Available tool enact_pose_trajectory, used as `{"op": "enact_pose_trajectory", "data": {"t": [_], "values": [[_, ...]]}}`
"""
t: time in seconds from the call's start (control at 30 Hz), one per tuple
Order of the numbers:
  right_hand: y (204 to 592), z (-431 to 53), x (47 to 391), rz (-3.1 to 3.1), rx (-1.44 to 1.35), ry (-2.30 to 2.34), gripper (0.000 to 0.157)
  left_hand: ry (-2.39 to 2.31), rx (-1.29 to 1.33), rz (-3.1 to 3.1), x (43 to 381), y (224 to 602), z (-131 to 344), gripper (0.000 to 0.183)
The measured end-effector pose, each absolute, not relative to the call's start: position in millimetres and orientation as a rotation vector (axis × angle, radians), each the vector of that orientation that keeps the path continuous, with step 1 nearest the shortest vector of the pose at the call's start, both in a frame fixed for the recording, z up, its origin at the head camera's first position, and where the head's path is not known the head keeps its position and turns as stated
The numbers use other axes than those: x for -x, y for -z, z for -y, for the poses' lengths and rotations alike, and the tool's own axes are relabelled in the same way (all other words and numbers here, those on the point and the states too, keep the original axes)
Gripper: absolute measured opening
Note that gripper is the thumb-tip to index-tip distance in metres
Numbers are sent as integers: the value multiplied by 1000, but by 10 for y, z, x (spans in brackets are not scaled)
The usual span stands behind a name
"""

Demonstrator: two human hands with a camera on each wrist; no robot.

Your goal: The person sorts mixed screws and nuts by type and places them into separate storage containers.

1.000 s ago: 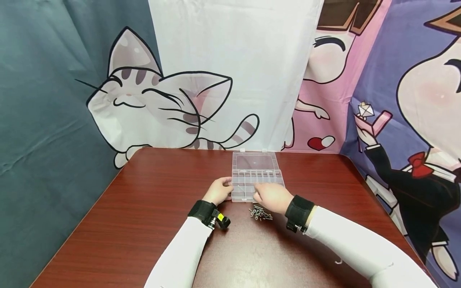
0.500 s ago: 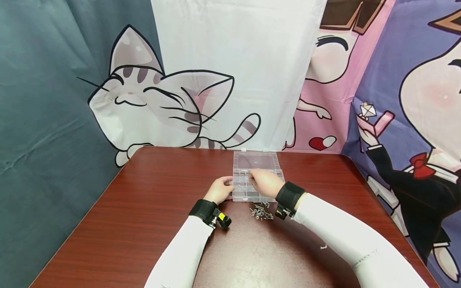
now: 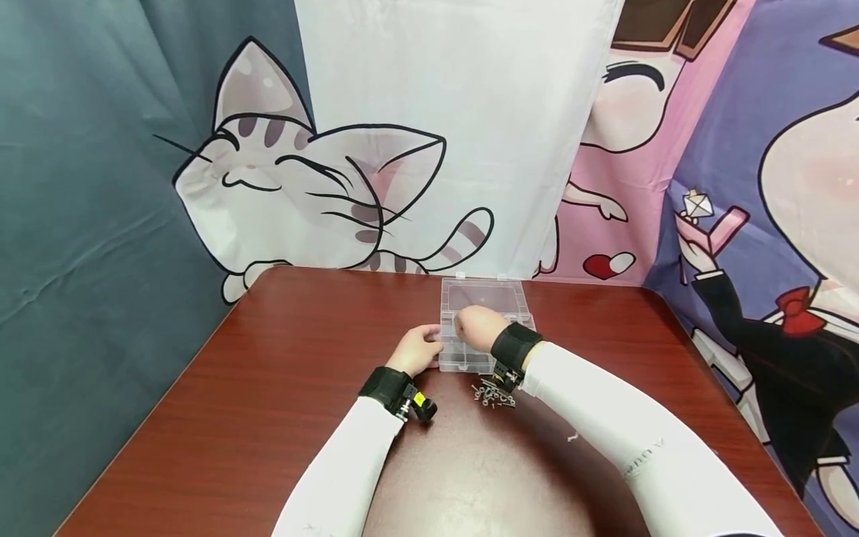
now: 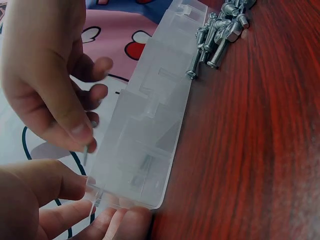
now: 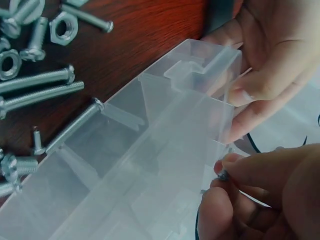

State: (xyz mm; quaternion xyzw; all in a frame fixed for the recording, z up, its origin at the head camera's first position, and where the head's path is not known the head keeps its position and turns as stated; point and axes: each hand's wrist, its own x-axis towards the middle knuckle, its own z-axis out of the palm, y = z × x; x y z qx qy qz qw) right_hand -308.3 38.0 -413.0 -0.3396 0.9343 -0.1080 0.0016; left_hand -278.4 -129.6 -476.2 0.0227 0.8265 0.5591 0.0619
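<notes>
A clear plastic compartment box (image 4: 132, 130) lies on the table with its lid (image 3: 486, 294) folded back. My left hand (image 3: 416, 349) grips the box at its left side, thumb and fingers round the corner in the left wrist view. Over the compartments, my right hand (image 3: 479, 328) pinches a small screw (image 5: 223, 175) between thumb and fingertips; its thin shank shows in the left wrist view, close above the box's left end. Through the cloudy wall, a dark slim shape (image 4: 144, 166) shows inside that end. The compartments' floors are largely hidden by my right hand in the head view.
A pile of screws, bolts and nuts (image 3: 493, 394) lies against the box's near side. Loose hex nuts (image 5: 63, 28) and long bolts (image 5: 75, 125) show in the right wrist view. Printed cloths hang behind the dark red table (image 3: 322, 321).
My right hand has moved left and farther over the box, from its near right part toward the left compartments. My left hand keeps its grip on the box's side. The head view has shifted slightly.
</notes>
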Motion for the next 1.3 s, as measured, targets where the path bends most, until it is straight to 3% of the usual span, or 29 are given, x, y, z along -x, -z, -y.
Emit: {"op": "enact_pose_trajectory", "data": {"t": [0.27,0.47,0.73,1.0,1.3], "values": [[4187,-266,3155,-2966,1074,175,43,-1701,-65,-2488,2791,4754,1310,48],[4232,-214,3175,-2948,1029,164,28,-1684,-68,-2493,2810,4770,1309,47],[4303,-245,3206,-2936,1049,202,26,-1692,-68,-2483,2800,4760,1309,47],[4235,-427,2998,-3000,1066,387,11,-1692,-67,-2473,2786,4734,1279,47],[4207,-836,2611,-3038,1033,588,62,-1700,-43,-2484,2816,4767,1295,47]]}}
